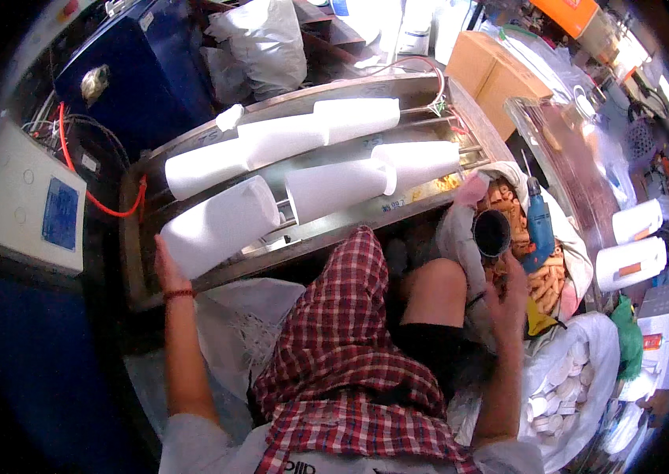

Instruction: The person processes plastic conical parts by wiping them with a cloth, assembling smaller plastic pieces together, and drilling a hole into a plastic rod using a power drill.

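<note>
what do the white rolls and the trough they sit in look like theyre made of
White rolls: probably thin plastic film or paper wound tight, given the matte, even white surface and flat-cut ends; the look leaves it open. Trough: metal, likely stainless steel, given the grey brushed sheen and bright glints along its curved rim. The left hand touches the nearest roll.

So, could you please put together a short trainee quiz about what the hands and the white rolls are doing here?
1. True or false: the left hand rests against the end of the nearest white roll.
2. What is the right hand doing? A) gripping the blue bottle B) reaching at the bag of tan tubes, near a dark tube C) pressing the control panel
3. What kind of surface do the white rolls lie on?

Key: 1 true; 2 B; 3 a metal tray with rods.
</note>
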A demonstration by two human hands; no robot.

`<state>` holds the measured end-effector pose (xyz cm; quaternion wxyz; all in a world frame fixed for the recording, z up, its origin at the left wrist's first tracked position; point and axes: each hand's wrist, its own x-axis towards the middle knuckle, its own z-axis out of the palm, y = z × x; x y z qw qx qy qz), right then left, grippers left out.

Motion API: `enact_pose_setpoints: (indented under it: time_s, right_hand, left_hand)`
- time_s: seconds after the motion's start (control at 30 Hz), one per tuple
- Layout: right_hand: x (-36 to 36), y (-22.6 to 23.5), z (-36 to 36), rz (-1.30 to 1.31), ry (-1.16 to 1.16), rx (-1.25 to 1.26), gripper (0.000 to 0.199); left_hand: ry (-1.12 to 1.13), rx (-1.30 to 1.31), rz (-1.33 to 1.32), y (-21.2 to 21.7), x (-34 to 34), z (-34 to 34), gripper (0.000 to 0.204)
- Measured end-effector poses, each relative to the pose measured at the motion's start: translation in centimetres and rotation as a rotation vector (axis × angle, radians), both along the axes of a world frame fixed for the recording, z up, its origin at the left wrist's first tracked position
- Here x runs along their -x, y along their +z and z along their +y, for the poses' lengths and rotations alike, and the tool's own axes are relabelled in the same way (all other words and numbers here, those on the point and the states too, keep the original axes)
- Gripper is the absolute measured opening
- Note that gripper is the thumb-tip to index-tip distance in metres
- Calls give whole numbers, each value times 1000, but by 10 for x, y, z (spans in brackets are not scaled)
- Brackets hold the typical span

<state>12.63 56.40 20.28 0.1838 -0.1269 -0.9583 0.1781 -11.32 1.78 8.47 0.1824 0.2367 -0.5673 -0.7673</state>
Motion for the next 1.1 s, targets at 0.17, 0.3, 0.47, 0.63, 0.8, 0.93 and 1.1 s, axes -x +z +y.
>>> enact_pose_setpoints:
  time_s: [0.17,0.3,0.47,0.63,0.8,0.93,1.1]
  right_hand:
    - [-104,-59,86,-184,-307,-186,56]
    - [-134,-89,103,-261,-437,-117,42]
    - [-150,-101,140,168,-565,214,27]
    - [-67,14,71,964,-676,1334,43]
    - [58,-49,10,857,391,2326,38]
    - [136,-44,-56,333,312,2332,28]
    - [131,-135,-66,53,223,2410,23]
  left_hand:
    - [28,197,-65,-43,46,6,47]
    - [-7,382,-81,-82,67,3,49]
    - [2,706,-247,-101,79,-29,58]
    - [-46,797,94,-28,114,59,49]
    - [-708,1360,305,16,158,263,47]
    - [-933,1720,422,15,196,409,55]
    - [-936,2290,587,-40,262,541,49]
